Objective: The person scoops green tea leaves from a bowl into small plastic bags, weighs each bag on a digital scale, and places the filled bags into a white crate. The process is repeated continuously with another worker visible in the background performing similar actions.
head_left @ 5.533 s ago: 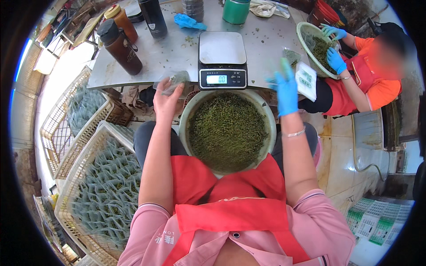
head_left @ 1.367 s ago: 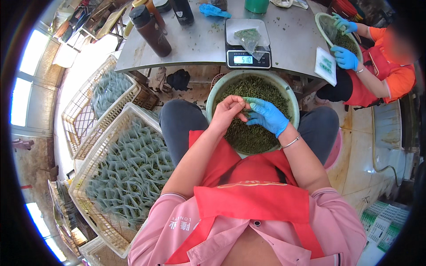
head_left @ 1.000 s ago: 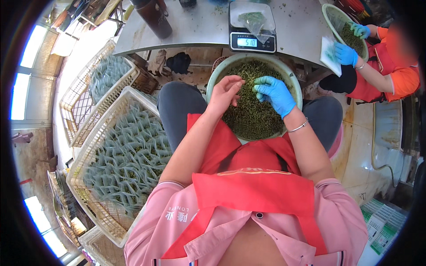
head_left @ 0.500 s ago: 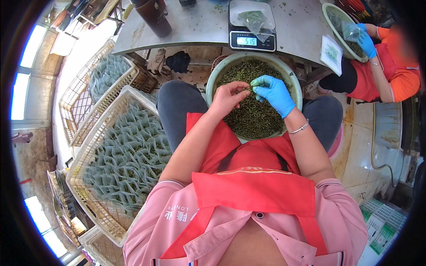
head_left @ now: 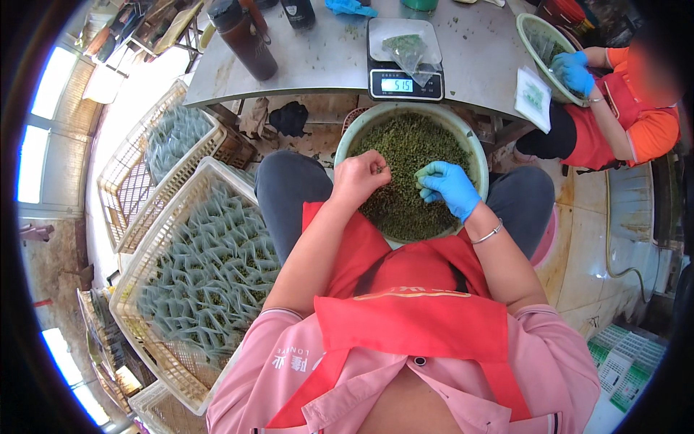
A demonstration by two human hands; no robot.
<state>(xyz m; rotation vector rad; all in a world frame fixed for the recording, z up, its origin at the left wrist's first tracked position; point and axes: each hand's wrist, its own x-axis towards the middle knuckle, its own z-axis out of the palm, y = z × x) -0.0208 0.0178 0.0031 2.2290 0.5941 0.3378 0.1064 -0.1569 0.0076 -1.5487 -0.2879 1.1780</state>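
Note:
A wide pale green basin (head_left: 473,160) between my knees holds a heap of small dark green grains (head_left: 408,210) that look like peppercorns. Over the left part of the heap is my bare left hand (head_left: 361,176), its fingers curled and pinched together. My right hand (head_left: 450,188), in a blue glove, hovers over the right part with thumb and fingertips pressed together. A gap separates the two hands. Whatever lies in either pinch is too small to make out, though a greenish tint shows at the glove's fingertips.
A metal table (head_left: 318,65) beyond the basin bears a scale (head_left: 405,83) with a filled clear bag (head_left: 406,52), and a dark bottle (head_left: 246,43). Left stand plastic crates (head_left: 130,289) of upright filled bags (head_left: 210,267). A co-worker's gloved hands (head_left: 575,72) are at another basin (head_left: 531,36).
My hands, close together at the fingertips before, have drawn apart, left hand leftward and right hand slightly lower. The co-worker's hands have dropped lower into their basin. The view has shifted slightly.

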